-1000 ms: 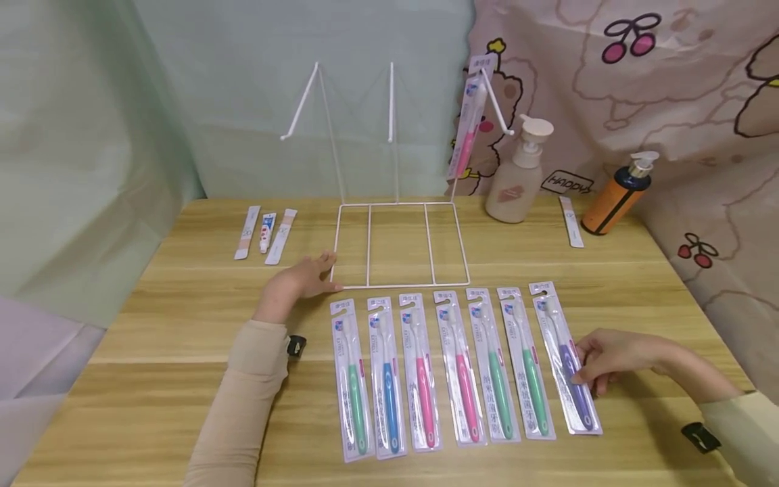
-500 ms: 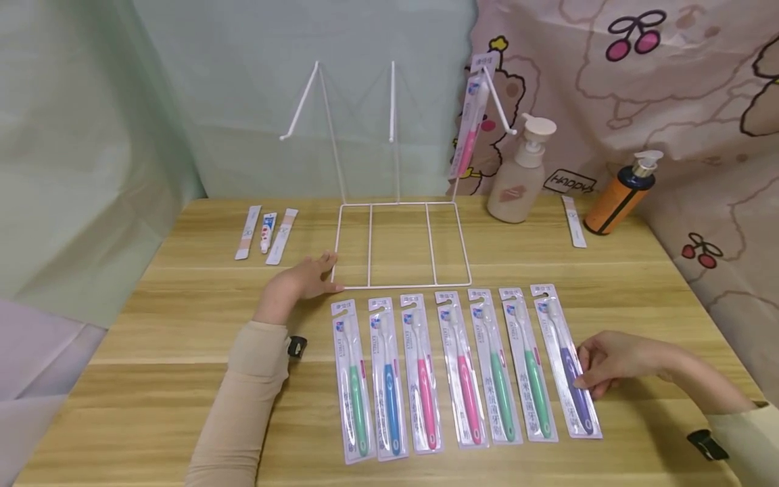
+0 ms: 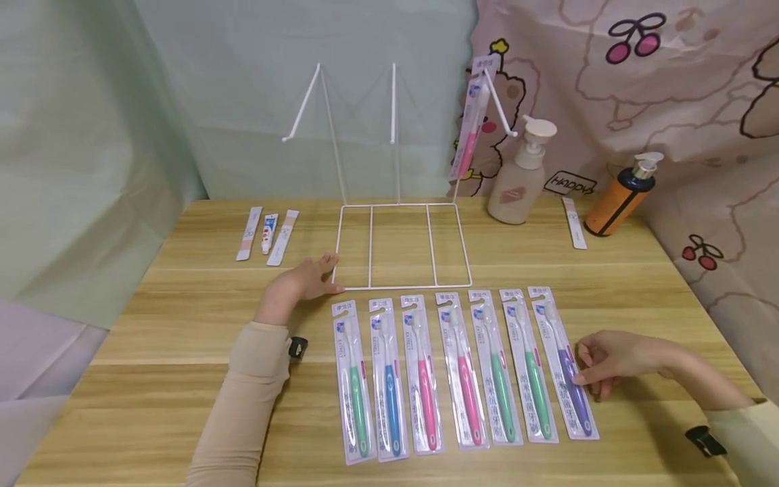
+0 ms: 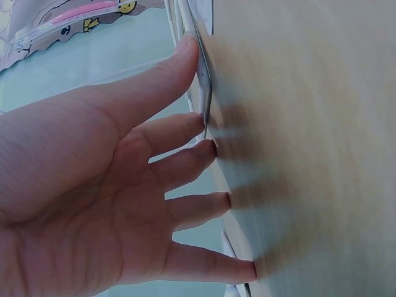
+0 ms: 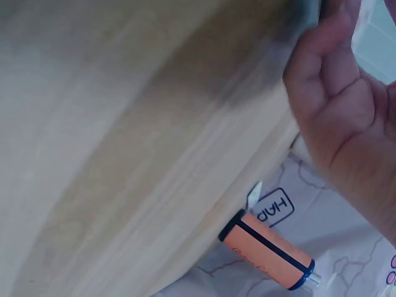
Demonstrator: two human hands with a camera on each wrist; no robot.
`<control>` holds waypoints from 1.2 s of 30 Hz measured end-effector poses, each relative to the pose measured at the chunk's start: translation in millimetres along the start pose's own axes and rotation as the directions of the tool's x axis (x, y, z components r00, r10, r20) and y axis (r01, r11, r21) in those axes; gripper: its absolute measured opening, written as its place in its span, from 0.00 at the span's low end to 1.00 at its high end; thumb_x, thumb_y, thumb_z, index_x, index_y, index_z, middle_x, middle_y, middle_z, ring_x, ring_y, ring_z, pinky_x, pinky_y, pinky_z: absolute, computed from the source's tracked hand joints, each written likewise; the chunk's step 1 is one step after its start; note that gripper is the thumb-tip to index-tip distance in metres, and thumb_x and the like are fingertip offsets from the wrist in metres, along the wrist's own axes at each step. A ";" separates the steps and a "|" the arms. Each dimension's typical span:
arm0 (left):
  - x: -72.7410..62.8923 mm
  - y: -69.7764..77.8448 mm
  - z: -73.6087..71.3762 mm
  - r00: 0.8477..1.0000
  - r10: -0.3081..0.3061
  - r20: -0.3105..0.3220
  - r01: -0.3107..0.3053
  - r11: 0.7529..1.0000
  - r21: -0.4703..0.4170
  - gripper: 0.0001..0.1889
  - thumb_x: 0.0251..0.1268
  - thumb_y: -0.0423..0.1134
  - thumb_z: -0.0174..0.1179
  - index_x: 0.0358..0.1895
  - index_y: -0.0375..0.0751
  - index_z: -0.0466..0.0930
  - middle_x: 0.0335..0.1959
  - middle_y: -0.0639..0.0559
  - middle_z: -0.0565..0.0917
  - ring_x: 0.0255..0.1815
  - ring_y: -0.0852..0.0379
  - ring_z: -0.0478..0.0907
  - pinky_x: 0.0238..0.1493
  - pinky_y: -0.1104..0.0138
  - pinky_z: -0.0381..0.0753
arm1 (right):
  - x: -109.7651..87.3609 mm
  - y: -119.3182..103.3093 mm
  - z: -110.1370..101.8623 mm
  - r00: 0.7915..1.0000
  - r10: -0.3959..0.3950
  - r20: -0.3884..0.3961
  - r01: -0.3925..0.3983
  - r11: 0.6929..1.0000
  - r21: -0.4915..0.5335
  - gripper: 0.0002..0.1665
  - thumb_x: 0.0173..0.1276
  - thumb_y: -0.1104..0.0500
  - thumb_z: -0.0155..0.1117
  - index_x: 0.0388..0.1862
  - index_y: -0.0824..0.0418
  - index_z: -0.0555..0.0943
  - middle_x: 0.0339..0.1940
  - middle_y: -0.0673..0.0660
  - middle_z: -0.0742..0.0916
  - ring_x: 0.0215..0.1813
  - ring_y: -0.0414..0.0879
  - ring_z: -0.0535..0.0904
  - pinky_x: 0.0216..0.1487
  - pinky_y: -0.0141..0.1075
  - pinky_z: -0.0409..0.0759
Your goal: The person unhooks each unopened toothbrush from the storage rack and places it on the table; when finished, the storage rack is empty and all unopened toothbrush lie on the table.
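Note:
In the head view, a row of packaged toothbrushes lies on the table, among them a blue toothbrush (image 3: 392, 406) and a purple toothbrush (image 3: 575, 396) at the right end. My right hand (image 3: 623, 358) pinches the right edge of the purple one's pack, thumb on top and fingers curled beside it; the right wrist view cuts off the fingertips. A white wire rack (image 3: 402, 288) stands behind the row. At its front left corner rests my left hand (image 3: 301, 281), thumb and fingers extended and spread against wire and tabletop. One pink toothbrush (image 3: 471, 128) hangs on the rack's right hook.
A cream pump bottle (image 3: 514, 189) and an orange pump bottle (image 3: 617, 203) stand at the back right, a slim sachet (image 3: 574, 223) between them. Two more sachets flank a small toothpaste tube (image 3: 268, 234) at the back left. Curtains hang behind the table.
The purple toothbrush's pack has shifted slightly left and down at its top, with my right hand staying at its edge. My left hand has stayed at the rack's corner.

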State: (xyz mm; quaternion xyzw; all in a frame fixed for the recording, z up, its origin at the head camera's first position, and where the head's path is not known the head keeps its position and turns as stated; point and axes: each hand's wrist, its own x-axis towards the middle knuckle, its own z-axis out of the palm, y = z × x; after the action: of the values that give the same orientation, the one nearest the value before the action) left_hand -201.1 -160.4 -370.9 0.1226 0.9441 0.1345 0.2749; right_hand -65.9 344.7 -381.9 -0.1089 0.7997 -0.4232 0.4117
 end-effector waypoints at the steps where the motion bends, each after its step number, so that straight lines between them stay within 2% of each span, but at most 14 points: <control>1: 0.1 0.0 -0.1 1.000 0.000 0.000 0.000 1.000 0.002 0.40 0.68 0.52 0.51 0.74 0.41 0.40 0.75 0.40 0.40 0.72 0.31 0.34 0.68 0.38 0.42 | 0.5 -1.9 -2.5 1.000 0.006 -0.027 -0.007 0.999 -0.037 0.18 0.63 0.55 0.64 0.27 0.64 0.67 0.20 0.55 0.82 0.22 0.42 0.79 0.22 0.31 0.79; 4: 0.4 0.1 -0.3 1.000 0.001 0.001 -0.001 1.000 0.009 0.40 0.68 0.52 0.51 0.74 0.41 0.40 0.75 0.40 0.40 0.72 0.31 0.35 0.68 0.38 0.43 | 5.5 -8.2 -13.0 0.992 -0.007 -0.128 -0.011 0.991 -0.135 0.17 0.64 0.52 0.63 0.29 0.64 0.70 0.18 0.52 0.79 0.20 0.39 0.74 0.19 0.29 0.74; 7: 0.8 -0.1 -0.7 1.000 0.004 0.002 -0.004 1.000 0.016 0.40 0.68 0.52 0.51 0.74 0.40 0.40 0.75 0.39 0.40 0.72 0.31 0.36 0.68 0.39 0.43 | 16.9 -14.2 -25.6 0.975 -0.051 -0.216 0.017 0.987 -0.158 0.16 0.64 0.53 0.63 0.34 0.65 0.72 0.20 0.52 0.78 0.23 0.39 0.73 0.22 0.30 0.74; 11: 1.3 -0.2 -1.1 1.000 0.008 0.003 -0.008 1.000 0.023 0.40 0.68 0.52 0.51 0.74 0.39 0.40 0.74 0.39 0.40 0.72 0.31 0.36 0.68 0.39 0.43 | 39.6 -25.5 -40.6 0.944 -0.125 -0.307 0.091 0.988 -0.124 0.17 0.65 0.54 0.62 0.41 0.67 0.74 0.29 0.58 0.81 0.31 0.42 0.78 0.33 0.34 0.81; 15: 0.7 -1.4 -1.1 1.000 0.020 -0.008 -0.020 1.000 0.020 0.40 0.68 0.52 0.51 0.74 0.39 0.41 0.74 0.38 0.41 0.72 0.30 0.36 0.68 0.39 0.43 | 67.0 -43.3 -54.1 0.903 -0.178 -0.392 0.147 0.983 -0.108 0.20 0.66 0.52 0.61 0.47 0.68 0.74 0.38 0.62 0.83 0.40 0.47 0.81 0.45 0.38 0.81; 21: -7.7 -10.7 -0.1 1.000 0.027 -0.015 -0.027 1.000 0.001 0.41 0.68 0.51 0.52 0.73 0.36 0.41 0.74 0.35 0.41 0.71 0.28 0.37 0.68 0.39 0.42 | 120.8 -75.7 -68.9 0.859 -0.226 -0.460 0.226 0.972 -0.057 0.28 0.67 0.51 0.59 0.57 0.70 0.71 0.48 0.63 0.82 0.52 0.58 0.78 0.58 0.48 0.74; 24: -12.0 -15.0 -0.2 1.000 0.017 -0.025 -0.017 1.000 -0.003 0.40 0.68 0.50 0.52 0.73 0.35 0.41 0.73 0.34 0.41 0.71 0.28 0.37 0.68 0.39 0.41 | 147.0 -93.1 -75.1 0.838 -0.241 -0.489 0.262 0.965 -0.025 0.30 0.67 0.51 0.60 0.61 0.69 0.69 0.54 0.64 0.80 0.57 0.59 0.74 0.64 0.51 0.68; 27: -12.8 -14.2 0.2 0.999 0.021 -0.037 -0.021 1.000 -0.002 0.40 0.68 0.50 0.52 0.73 0.36 0.42 0.74 0.35 0.42 0.71 0.28 0.37 0.68 0.39 0.42 | 165.7 -108.5 -82.6 0.812 -0.258 -0.524 0.294 0.956 -0.014 0.31 0.68 0.52 0.59 0.64 0.68 0.67 0.60 0.65 0.76 0.62 0.57 0.70 0.67 0.50 0.65; 30: -11.0 -10.1 1.4 0.999 0.025 -0.040 -0.025 1.000 0.000 0.40 0.68 0.51 0.52 0.73 0.36 0.42 0.74 0.36 0.42 0.71 0.27 0.37 0.67 0.38 0.42 | 177.1 -120.6 -89.6 0.799 -0.269 -0.537 0.325 0.946 0.009 0.34 0.70 0.56 0.56 0.69 0.70 0.60 0.67 0.67 0.69 0.69 0.58 0.63 0.70 0.48 0.60; 33: -7.8 -5.0 2.4 0.999 0.024 -0.035 -0.024 1.000 -0.005 0.40 0.68 0.51 0.52 0.74 0.38 0.42 0.74 0.38 0.42 0.71 0.28 0.37 0.67 0.38 0.42 | 181.8 -132.3 -94.1 0.792 -0.231 -0.565 0.298 0.954 0.029 0.39 0.70 0.57 0.55 0.72 0.70 0.52 0.71 0.69 0.63 0.72 0.59 0.57 0.72 0.48 0.57; 36: -4.5 -0.9 2.6 0.999 0.022 -0.031 -0.022 1.000 -0.003 0.40 0.68 0.51 0.52 0.74 0.39 0.42 0.74 0.39 0.41 0.71 0.29 0.37 0.68 0.38 0.42 | 183.2 -142.6 -98.8 0.776 -0.159 -0.610 0.212 0.977 0.015 0.44 0.69 0.53 0.56 0.74 0.69 0.46 0.72 0.69 0.60 0.73 0.59 0.55 0.72 0.47 0.55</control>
State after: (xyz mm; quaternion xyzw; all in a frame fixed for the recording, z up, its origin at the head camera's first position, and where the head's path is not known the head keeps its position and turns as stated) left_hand -196.2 -162.1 -371.1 0.1303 0.9467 0.1410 0.2588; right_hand -281.7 218.8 -346.4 -0.0289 0.8563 -0.5070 0.0948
